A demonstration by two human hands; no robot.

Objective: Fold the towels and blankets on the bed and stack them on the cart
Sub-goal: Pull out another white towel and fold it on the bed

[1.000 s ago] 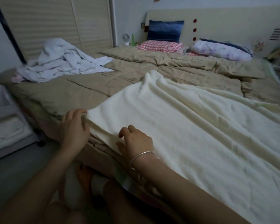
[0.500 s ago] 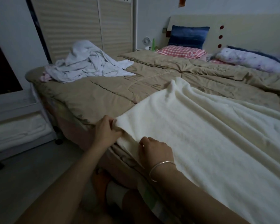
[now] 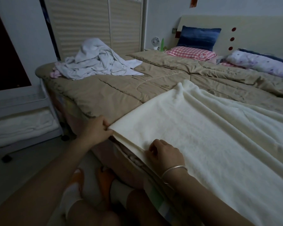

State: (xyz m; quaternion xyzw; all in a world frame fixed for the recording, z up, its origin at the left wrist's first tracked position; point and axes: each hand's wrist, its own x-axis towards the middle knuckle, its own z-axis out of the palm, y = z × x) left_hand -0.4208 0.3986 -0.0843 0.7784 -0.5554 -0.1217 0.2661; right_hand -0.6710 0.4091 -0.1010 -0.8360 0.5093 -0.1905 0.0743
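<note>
Dim bedroom, head view: a bed (image 3: 121, 95) under a tan quilt filled most of the frame, with slatted wardrobe doors (image 3: 91, 23) behind it. A cream blanket (image 3: 203, 136) lay spread over the near side of the quilt, running away from both hands toward the right. The left hand (image 3: 95, 129) pinched the blanket's near left corner, its thumb and fingers (image 3: 105, 123) closed on the layered edge. The right hand (image 3: 165, 154), with a silver bangle (image 3: 173, 170) on its wrist, gripped the same near edge just to the right of the left fingers, its own fingers (image 3: 151, 146) curled over the cloth at the mattress edge; the two hands were close but apart. Well beyond the left fingertips, a crumpled heap of white towels (image 3: 96, 62) sat on the far left corner of the bed. Left of those fingers, on the floor beside the bed, stood a white wheeled cart (image 3: 20, 101) with a folded white towel (image 3: 23, 126) on its lower shelf. Far beyond the right fingers, a blue pillow (image 3: 198, 38), a red-checked pillow (image 3: 189, 53) and a floral pillow (image 3: 258, 64) lay by the headboard (image 3: 260, 33)
</note>
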